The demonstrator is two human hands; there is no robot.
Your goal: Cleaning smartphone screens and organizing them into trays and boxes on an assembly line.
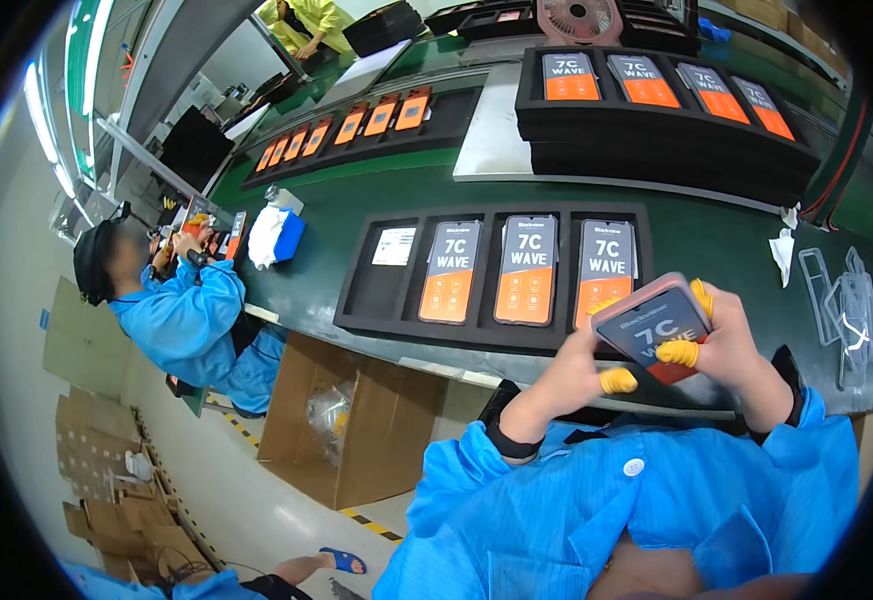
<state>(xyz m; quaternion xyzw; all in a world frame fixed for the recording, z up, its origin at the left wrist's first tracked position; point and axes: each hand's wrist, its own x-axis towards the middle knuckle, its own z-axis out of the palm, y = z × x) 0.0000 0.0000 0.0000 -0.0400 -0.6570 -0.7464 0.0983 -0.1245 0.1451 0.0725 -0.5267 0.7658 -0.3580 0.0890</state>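
A smartphone [649, 322] with a grey and orange front film is held tilted in front of me, over the table's near edge. It appears to have a clear case around its rim. My right hand [735, 342] grips its right side, with the thumb on the front. My left hand [569, 378] holds the left edge with its fingers, and its thumb stands off the front. Yellow finger cots cover several fingertips. Just beyond lies a black foam tray [357, 322] with three similar smartphones [527, 268] in its slots; the leftmost slot holds a white label [394, 247].
Clear phone cases [852, 315] lie at the right. Stacked black trays [657, 155] with phones stand at the back right. Another tray [447, 130] holds orange-backed phones. A blue box [287, 238] with white tissue sits left, near a co-worker [192, 320]. A cardboard box [387, 430] stands below.
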